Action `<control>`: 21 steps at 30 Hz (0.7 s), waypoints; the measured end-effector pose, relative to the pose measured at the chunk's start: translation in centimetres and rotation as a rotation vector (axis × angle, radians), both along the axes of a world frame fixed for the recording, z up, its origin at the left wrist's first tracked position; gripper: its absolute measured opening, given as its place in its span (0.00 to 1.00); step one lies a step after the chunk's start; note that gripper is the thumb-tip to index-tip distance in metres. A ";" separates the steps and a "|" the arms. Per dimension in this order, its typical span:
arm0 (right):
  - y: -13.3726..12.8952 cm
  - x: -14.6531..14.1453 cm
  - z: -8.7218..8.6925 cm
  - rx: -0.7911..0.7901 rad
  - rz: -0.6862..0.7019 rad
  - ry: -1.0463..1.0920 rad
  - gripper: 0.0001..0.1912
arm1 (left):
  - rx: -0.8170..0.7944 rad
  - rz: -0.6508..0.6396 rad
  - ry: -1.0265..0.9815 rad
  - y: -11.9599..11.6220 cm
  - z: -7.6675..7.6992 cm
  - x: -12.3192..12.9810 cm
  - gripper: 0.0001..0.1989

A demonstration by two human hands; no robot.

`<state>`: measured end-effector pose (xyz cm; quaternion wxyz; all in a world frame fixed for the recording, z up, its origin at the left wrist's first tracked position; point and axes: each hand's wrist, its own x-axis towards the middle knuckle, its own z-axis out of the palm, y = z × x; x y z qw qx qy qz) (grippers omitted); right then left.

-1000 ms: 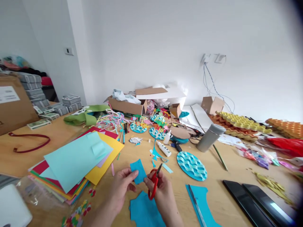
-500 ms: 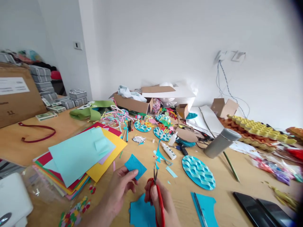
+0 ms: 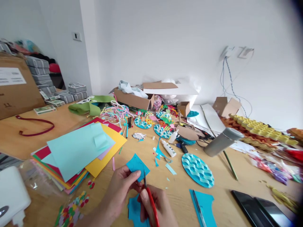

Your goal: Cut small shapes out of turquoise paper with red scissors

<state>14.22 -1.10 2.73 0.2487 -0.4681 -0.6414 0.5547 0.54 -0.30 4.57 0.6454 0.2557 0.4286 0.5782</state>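
- Between the two hands, above the tabletop [image 3: 180, 198]: one blue paper piece [image 3: 135, 161], small, four-cornered, tilted with a corner pointing away from the person.
- At the left hand [image 3: 120, 187]: thumb over the near part of the piece, fingers beneath, closed in a light pinch.
- At the right hand [image 3: 157, 201]: fingers closed round the red-handled scissors [image 3: 151, 201], blades pointing away and meeting the piece on its right side; how far the blades are parted, cannot tell.
- On the face of the piece: plain matt blue, apparently stiff and flat, with faint drawn marks; their full outline is too small to read.
- Progress, as judged: piece separated into a small blank, its outer edges mostly straight; shaping at an early stage, most of the marked area seemingly uncut.
- Below the hands: a larger blue sheet [image 3: 134, 210], partly hidden by the right hand.
- Right of the hands: a notched blue sheet [image 3: 208, 206] with a pen [image 3: 199, 206] lying on it.
- Beyond the hands, to the right: a blue oval [image 3: 197, 170] covered in wavy pale strips, apparently finished in its strip-work, with no figures on it.
- Straight beyond the hands: blue offcuts [image 3: 161, 152], a white glue bottle [image 3: 169, 148], and smaller ovals [image 3: 142, 123] bearing colourful cut-outs.
- Left of the hands: stacked coloured paper [image 3: 75, 149].
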 end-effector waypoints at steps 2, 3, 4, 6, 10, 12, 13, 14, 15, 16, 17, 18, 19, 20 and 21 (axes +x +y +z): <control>-0.1 0.0 0.2 -0.051 -0.007 0.018 0.35 | 0.000 -0.013 0.007 -0.1 0.1 0.0 0.12; -0.1 0.0 0.3 -0.071 -0.009 0.025 0.35 | -0.004 -0.022 0.005 -0.1 0.1 0.1 0.12; -0.1 0.0 0.3 -0.089 -0.009 0.032 0.35 | -0.009 -0.034 0.000 -0.2 0.1 0.1 0.12; -0.1 -0.1 0.4 -0.121 -0.010 0.044 0.35 | -0.016 -0.060 -0.013 -0.2 0.0 0.0 0.12; -0.2 -0.2 0.4 -0.153 -0.028 0.061 0.37 | 0.001 -0.093 -0.014 -0.2 -0.2 0.0 0.13; -0.3 -0.3 0.4 -0.150 -0.037 0.054 0.37 | 0.014 -0.100 -0.002 -0.2 -0.2 0.0 0.14; -0.3 -0.3 0.5 -0.148 -0.045 0.045 0.37 | 0.018 -0.099 0.008 -0.2 -0.2 0.0 0.13; -0.4 -0.4 0.5 -0.148 -0.054 0.034 0.37 | 0.018 -0.090 0.018 -0.2 -0.2 0.0 0.13; -0.5 -0.4 0.5 -0.147 -0.066 0.023 0.37 | 0.016 -0.081 0.028 -0.2 -0.3 0.0 0.13; -0.6 -0.4 0.5 -0.145 -0.077 0.014 0.37 | 0.014 -0.072 0.036 -0.2 -0.3 0.1 0.13; -0.6 -0.5 0.5 -0.143 -0.085 0.009 0.37 | 0.009 -0.063 0.041 -0.2 -0.3 0.1 0.13; -0.7 -0.5 0.5 -0.139 -0.088 0.008 0.36 | 0.002 -0.055 0.045 -0.2 -0.4 0.1 0.13; -0.7 -0.5 0.4 -0.135 -0.088 0.011 0.36 | -0.005 -0.049 0.049 -0.3 -0.5 0.1 0.12; -0.7 -0.5 0.4 -0.129 -0.086 0.013 0.36 | -0.009 -0.046 0.055 -0.3 -0.6 0.1 0.12; -0.7 -0.5 0.4 -0.123 -0.084 0.015 0.35 | -0.011 -0.046 0.063 -0.3 -0.8 0.2 0.12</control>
